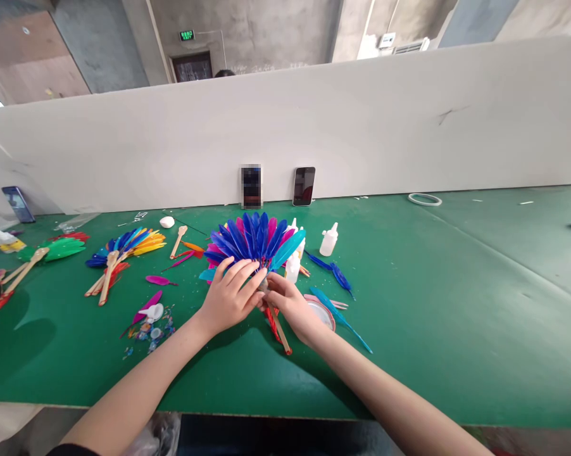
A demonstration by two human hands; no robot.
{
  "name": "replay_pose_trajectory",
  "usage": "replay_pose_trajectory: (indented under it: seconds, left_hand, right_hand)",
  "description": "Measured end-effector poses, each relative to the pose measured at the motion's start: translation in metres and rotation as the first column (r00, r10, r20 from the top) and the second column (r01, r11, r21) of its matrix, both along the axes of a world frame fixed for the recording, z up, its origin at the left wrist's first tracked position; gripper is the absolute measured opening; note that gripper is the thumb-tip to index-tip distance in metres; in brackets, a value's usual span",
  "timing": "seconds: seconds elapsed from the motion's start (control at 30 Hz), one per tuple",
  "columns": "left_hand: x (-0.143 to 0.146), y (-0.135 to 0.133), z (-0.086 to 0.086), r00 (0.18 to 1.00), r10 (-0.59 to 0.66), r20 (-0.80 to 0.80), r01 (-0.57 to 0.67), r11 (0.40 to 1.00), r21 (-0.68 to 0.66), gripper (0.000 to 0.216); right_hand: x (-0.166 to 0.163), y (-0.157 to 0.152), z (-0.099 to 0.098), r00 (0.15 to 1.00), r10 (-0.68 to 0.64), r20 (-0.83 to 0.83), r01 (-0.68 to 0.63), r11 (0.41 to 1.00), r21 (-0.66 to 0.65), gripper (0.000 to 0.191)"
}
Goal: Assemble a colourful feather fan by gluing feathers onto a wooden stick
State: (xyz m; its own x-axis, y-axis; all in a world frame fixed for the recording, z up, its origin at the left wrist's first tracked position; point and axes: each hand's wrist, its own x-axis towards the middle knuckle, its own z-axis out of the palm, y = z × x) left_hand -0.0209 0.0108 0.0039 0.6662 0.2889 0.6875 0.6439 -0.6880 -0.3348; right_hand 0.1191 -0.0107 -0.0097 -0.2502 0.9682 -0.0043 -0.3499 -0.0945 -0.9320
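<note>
A feather fan (254,237) of blue, magenta and turquoise feathers is spread out in front of me, its wooden handle (280,330) slanting down toward the table with a red cord beside it. Across the lower feathers, near where they meet the handle, lies my left hand (235,288), fingers bent over the fan. My right hand (288,301) closes around the base of the fan from the other side, thumb and fingers close together. The spot where the fingertips meet is partly hidden. Just behind the right hand are white squeeze bottles (292,266) and a round lid (321,313).
Left on the green table (432,304) lie a multicoloured feather fan (124,247), a green one (60,248), loose magenta feathers (159,280) and small gems (156,332). A bottle (330,240) and turquoise feather (340,316) lie right. Phones (304,187) lean on the white partition (361,126).
</note>
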Motion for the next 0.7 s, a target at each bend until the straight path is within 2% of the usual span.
replay_pose_trajectory:
  seconds: [0.7]
  left_hand:
    - [-0.0008,0.0007,-0.0025,1.000,-0.003,0.024,0.004,0.999,-0.051,0.029]
  right_hand:
    - [0.0002,0.0014,-0.0017,1.000,0.004,-0.002,-0.004,1.000,0.010,0.012]
